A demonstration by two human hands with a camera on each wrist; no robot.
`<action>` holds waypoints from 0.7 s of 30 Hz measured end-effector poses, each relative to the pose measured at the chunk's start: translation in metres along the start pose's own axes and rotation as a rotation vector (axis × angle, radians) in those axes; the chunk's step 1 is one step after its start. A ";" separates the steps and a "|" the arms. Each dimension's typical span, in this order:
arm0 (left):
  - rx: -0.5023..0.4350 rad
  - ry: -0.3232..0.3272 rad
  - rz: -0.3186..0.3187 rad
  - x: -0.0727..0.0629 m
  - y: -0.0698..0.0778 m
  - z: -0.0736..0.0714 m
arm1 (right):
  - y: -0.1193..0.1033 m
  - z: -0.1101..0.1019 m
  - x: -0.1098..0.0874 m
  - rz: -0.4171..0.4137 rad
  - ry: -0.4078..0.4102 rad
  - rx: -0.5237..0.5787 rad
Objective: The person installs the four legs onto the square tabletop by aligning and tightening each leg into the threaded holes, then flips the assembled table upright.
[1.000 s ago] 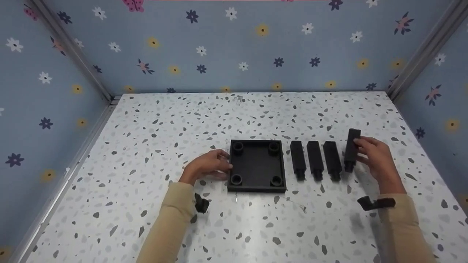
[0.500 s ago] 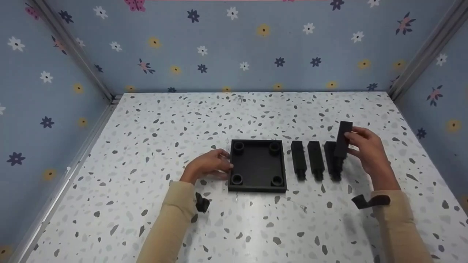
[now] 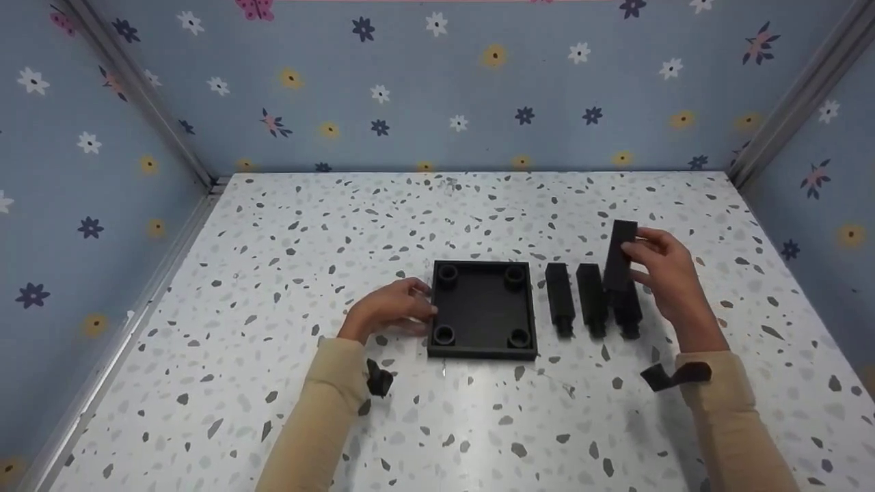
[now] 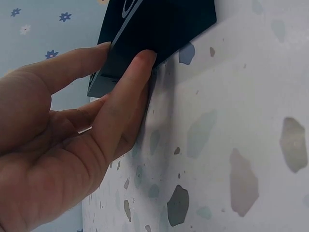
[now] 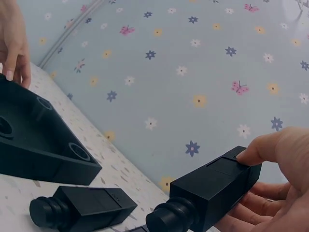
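Note:
A black square tabletop point(image 3: 482, 353) lies with its recessed side up, a round socket in each corner. My left hand point(image 3: 389, 307) rests beside its left edge, and in the left wrist view the fingertips touch its side wall. My right hand point(image 3: 670, 277) pinches a black table leg point(image 3: 618, 256) between thumb and fingers, raised above the table with its threaded end point(image 5: 171, 215) toward the near side. Three similar legs lie to the right of the tabletop: the left leg point(image 3: 560, 294), the middle leg point(image 3: 588, 294) and the right leg point(image 3: 629, 318), partly hidden behind the held one.
The white speckled table point(image 3: 307, 232) carries all these pieces. A blue flowered wall point(image 3: 410, 82) stands behind it, with similar panels at left and right. Black straps point(image 3: 677, 376) sit around both wrists.
My right hand has carried the table leg leftward and up, from beyond the row to over its right end. My left hand and the tabletop stay in place.

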State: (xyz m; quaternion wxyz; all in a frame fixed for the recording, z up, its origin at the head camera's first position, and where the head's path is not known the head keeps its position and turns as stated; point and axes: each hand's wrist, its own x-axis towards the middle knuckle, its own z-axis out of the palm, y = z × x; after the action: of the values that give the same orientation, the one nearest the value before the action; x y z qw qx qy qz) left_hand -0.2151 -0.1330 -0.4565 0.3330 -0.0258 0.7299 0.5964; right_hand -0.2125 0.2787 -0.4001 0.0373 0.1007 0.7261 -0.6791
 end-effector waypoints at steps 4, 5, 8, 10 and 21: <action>0.031 0.001 0.011 0.000 0.000 -0.001 | -0.002 0.010 0.000 -0.040 -0.030 0.021; 0.039 0.000 0.012 0.000 0.000 -0.001 | -0.003 0.012 0.000 -0.049 -0.040 0.022; 0.054 0.004 0.013 0.000 0.000 -0.001 | -0.004 0.020 0.000 -0.066 -0.055 0.012; 0.051 0.004 0.010 0.000 0.000 -0.001 | -0.005 0.024 0.001 -0.068 -0.058 -0.005; 0.028 0.005 0.000 0.000 0.001 0.000 | -0.004 0.049 0.001 -0.170 -0.057 -0.020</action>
State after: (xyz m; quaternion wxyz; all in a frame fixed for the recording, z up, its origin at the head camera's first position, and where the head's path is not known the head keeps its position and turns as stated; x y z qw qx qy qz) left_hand -0.2158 -0.1326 -0.4559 0.3314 -0.0227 0.7392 0.5859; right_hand -0.2182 0.2300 -0.4000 0.0011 0.0193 0.7374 -0.6752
